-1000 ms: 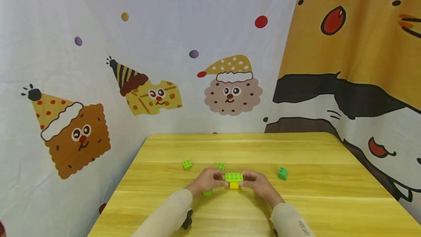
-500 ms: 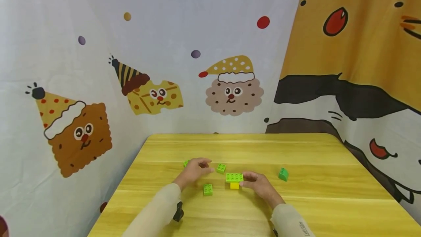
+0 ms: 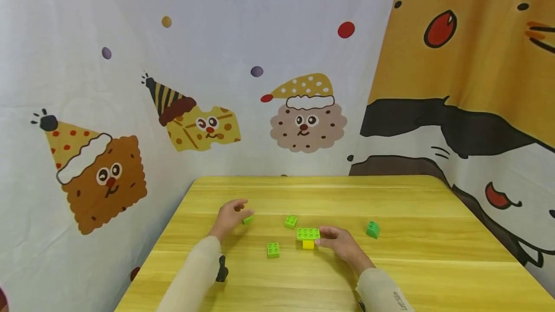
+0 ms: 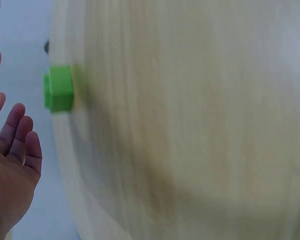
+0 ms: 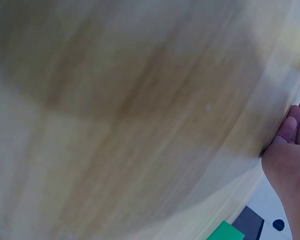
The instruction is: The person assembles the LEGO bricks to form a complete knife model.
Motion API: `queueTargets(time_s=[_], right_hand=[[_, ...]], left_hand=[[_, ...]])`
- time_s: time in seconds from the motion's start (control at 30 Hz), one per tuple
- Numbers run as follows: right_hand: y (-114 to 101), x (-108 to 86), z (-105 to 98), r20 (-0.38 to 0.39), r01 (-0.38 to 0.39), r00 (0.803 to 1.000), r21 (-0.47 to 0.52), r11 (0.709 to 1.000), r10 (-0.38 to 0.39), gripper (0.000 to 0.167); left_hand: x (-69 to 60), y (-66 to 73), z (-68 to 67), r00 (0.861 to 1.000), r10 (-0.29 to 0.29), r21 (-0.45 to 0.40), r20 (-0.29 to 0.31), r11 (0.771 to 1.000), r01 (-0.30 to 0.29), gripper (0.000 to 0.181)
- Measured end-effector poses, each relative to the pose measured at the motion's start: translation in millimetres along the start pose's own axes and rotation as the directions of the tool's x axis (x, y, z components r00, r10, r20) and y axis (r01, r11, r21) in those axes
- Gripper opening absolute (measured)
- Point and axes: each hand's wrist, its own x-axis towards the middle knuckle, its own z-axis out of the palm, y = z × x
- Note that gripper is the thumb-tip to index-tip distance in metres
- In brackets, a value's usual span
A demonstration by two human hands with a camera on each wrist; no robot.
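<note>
Head view shows a light-green, eight-stud plate (image 3: 308,233) on top of a narrower yellow block (image 3: 308,244), with twelve o'clock toward the far edge of the wood-grain table (image 3: 412,278). At this stack's three o'clock end sits the right hand (image 3: 342,244), thumb and fingertips right at it; I cannot tell whether they pinch it. Near ten o'clock from the stack lies a far green brick (image 3: 248,221), partly covered by the left hand (image 3: 230,216). That hand is wide, thumb and fingers apart, and the left wrist view shows the brick beyond loosely spread fingers. Closer by, also at ten o'clock, is a middle green brick (image 3: 291,221); at eight o'clock, a near green brick (image 3: 273,250). A darker green curved block (image 3: 373,229) stands around three o'clock, past the right hand. Behind the table, a printed curtain (image 3: 299,13) carries a round, hatted cookie at twelve.
</note>
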Motion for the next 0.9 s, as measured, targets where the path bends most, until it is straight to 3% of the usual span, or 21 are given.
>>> queueTargets(time_s=[0.23,0.5,0.9], right_hand=[[-0.3,0.4,-0.2,0.015,-0.008,1.0,0.003,1.0,0.008,0.049],[-0.9,0.2,-0.2,0.016,-0.014,1.0,0.008,1.0,0.014,0.05],[-0.1,-0.6,-0.7,0.024,-0.01,1.0,0.003,1.0,0.01,0.052]], left_hand=[[1.2,-17.7,-9.0,0.999,-0.037,0.058,-0.013,0.998,0.038,0.054],[3.9,-29.8,-6.1,0.994,-0.105,0.062,0.007,0.993,0.105,0.055],[3.9,-32.0,-1.2,0.996,-0.088,0.096,0.025,0.992,0.085,0.052]])
